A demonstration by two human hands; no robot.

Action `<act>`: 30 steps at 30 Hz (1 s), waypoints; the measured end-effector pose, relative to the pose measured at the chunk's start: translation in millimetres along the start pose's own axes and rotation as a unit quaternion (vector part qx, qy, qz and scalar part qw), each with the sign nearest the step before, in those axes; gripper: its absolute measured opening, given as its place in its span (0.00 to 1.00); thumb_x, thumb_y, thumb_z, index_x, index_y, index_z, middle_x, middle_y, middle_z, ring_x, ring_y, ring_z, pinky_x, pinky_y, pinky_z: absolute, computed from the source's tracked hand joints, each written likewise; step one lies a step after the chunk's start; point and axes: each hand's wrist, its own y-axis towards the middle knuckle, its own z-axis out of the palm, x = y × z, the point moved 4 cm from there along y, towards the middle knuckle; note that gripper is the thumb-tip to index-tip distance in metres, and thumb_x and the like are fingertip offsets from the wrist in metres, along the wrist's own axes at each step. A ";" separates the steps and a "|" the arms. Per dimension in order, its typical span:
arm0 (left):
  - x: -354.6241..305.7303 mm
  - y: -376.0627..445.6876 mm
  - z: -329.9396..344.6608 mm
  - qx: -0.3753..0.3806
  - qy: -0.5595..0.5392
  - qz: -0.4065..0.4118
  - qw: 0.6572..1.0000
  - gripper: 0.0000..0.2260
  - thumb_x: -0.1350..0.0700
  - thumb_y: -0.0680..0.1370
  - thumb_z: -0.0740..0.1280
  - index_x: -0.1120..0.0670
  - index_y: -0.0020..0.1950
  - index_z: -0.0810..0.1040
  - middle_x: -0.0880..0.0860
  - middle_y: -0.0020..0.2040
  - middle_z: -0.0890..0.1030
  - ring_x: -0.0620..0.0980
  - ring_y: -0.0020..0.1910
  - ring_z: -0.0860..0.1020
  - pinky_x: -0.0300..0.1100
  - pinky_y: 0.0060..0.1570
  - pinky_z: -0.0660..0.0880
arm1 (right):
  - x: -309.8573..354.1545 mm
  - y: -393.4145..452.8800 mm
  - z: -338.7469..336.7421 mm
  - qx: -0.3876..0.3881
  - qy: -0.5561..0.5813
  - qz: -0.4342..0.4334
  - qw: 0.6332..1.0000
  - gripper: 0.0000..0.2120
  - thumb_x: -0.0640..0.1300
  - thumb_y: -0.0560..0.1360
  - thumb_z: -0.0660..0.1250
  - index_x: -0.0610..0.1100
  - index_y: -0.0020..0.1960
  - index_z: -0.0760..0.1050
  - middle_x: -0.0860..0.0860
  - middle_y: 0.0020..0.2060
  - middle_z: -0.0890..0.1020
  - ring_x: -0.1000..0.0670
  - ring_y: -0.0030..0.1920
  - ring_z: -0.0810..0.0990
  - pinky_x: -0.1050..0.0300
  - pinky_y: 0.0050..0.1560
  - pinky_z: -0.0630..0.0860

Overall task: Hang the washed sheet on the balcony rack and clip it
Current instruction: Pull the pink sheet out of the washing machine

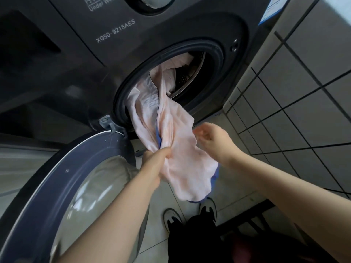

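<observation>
A pale pink sheet [171, 118] with a blue edge trails out of the drum of a dark grey front-loading washing machine [117, 29] and hangs down in front of it. My left hand [157, 160] grips a bunched fold of the sheet below the drum opening. My right hand [210, 139] is at the sheet's right edge with its fingers loosely curled; the cloth touches the fingertips, and I cannot tell whether they pinch it. Part of the sheet is still inside the drum [190, 73].
The round washer door [79, 186] stands swung open at the lower left, close to my left forearm. A grey tiled wall [294, 103] runs along the right. My shoes [172, 219] stand on the tiled floor below, beside a dark rack or frame [252, 219].
</observation>
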 end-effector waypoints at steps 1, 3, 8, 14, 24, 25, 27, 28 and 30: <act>0.7 -1.0 -0.5 0.011 -0.007 -0.002 1.000 0.26 0.61 0.57 0.65 0.61 0.55 0.76 0.58 0.47 0.80 0.57 0.45 0.80 0.45 0.40 0.77 | -3.8 8.6 1.4 0.003 0.013 0.034 0.999 0.11 0.41 0.77 0.60 0.42 0.56 0.76 0.48 0.46 0.79 0.48 0.47 0.78 0.61 0.39 0.69; 2.2 -4.6 -1.9 0.036 -0.025 -0.006 0.999 0.28 0.64 0.54 0.60 0.66 0.55 0.75 0.59 0.41 0.78 0.58 0.41 0.79 0.44 0.36 0.76 | -11.3 21.4 8.7 0.030 0.074 0.102 0.992 0.12 0.45 0.77 0.61 0.36 0.50 0.75 0.41 0.39 0.77 0.43 0.41 0.77 0.58 0.36 0.68; 4.3 -18.8 -8.1 0.077 -0.033 -0.024 0.996 0.06 0.72 0.65 0.56 0.68 0.40 0.69 0.55 0.30 0.73 0.55 0.33 0.75 0.40 0.31 0.73 | -31.0 30.1 35.7 0.105 0.307 0.306 0.895 0.34 0.66 0.66 0.66 0.41 0.59 0.70 0.46 0.52 0.79 0.45 0.48 0.81 0.51 0.52 0.78; 12.3 -14.4 -14.4 0.090 -0.028 -0.030 0.995 0.09 0.73 0.66 0.55 0.62 0.35 0.72 0.53 0.27 0.74 0.54 0.32 0.76 0.40 0.31 0.73 | -23.9 33.8 39.5 0.158 0.372 0.290 0.867 0.20 0.51 0.73 0.71 0.40 0.59 0.76 0.44 0.50 0.84 0.44 0.48 0.84 0.48 0.48 0.81; 19.4 6.2 -13.0 0.036 0.006 -0.011 0.999 0.24 0.61 0.49 0.64 0.62 0.44 0.73 0.61 0.45 0.78 0.62 0.46 0.80 0.52 0.40 0.79 | -22.4 44.3 -13.2 0.023 -0.013 0.014 1.000 0.15 0.44 0.78 0.58 0.34 0.39 0.67 0.47 0.31 0.70 0.49 0.32 0.67 0.54 0.32 0.65; 17.3 5.0 -12.5 0.044 0.000 -0.015 0.999 0.25 0.60 0.50 0.65 0.61 0.47 0.75 0.62 0.48 0.79 0.63 0.49 0.80 0.57 0.46 0.80 | -20.4 41.2 -16.4 0.019 -0.015 -0.009 1.000 0.15 0.44 0.78 0.58 0.33 0.39 0.66 0.47 0.31 0.69 0.50 0.32 0.66 0.54 0.33 0.65; 11.8 1.1 -7.8 0.075 -0.030 -0.037 0.996 0.20 0.58 0.60 0.68 0.58 0.51 0.79 0.60 0.51 0.83 0.61 0.50 0.81 0.57 0.54 0.78 | -13.1 32.7 -18.9 0.020 -0.020 -0.054 0.998 0.16 0.45 0.79 0.58 0.37 0.36 0.63 0.50 0.29 0.66 0.52 0.31 0.63 0.54 0.33 0.63; 9.2 -0.8 -5.6 0.091 -0.047 -0.044 0.994 0.15 0.57 0.66 0.68 0.57 0.52 0.80 0.59 0.50 0.84 0.59 0.51 0.82 0.55 0.56 0.78 | -8.2 27.8 -18.4 0.028 -0.026 -0.073 0.997 0.17 0.46 0.79 0.57 0.41 0.35 0.61 0.51 0.29 0.66 0.52 0.30 0.63 0.54 0.33 0.64; 5.9 -1.6 -2.9 0.123 -0.071 -0.051 0.989 0.11 0.54 0.73 0.69 0.54 0.54 0.80 0.56 0.50 0.85 0.56 0.51 0.83 0.52 0.57 0.77 | 0.5 20.1 -15.1 0.067 -0.039 -0.095 0.992 0.14 0.48 0.79 0.58 0.44 0.36 0.67 0.52 0.30 0.72 0.52 0.31 0.70 0.56 0.35 0.69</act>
